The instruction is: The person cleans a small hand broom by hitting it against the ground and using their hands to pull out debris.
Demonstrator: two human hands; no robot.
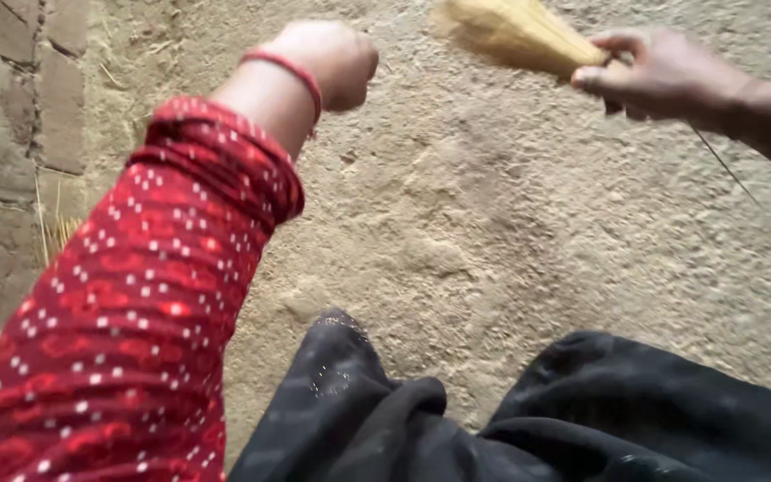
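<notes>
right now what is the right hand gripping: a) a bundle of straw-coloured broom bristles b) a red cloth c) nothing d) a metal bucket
a: the right hand is closed round the bound end of a straw-coloured broom over the dirt floor, while the left hand is a bare fist.

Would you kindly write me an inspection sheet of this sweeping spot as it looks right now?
Surface: earthen floor, rough, dusty, with small clumps.
Job's things: straw broom, bristles at the top edge, blurred.
Clutter: loose straw by the wall.
Hands: right hand closed around the straw broom's bundle; left hand in a loose fist, holding nothing seen, red bangle at the wrist, red dotted sleeve.
Cables: nothing seen; a thin dark strand hangs below the right hand.
Surroundings: brick wall on the left; dark cloth at the bottom.
</notes>
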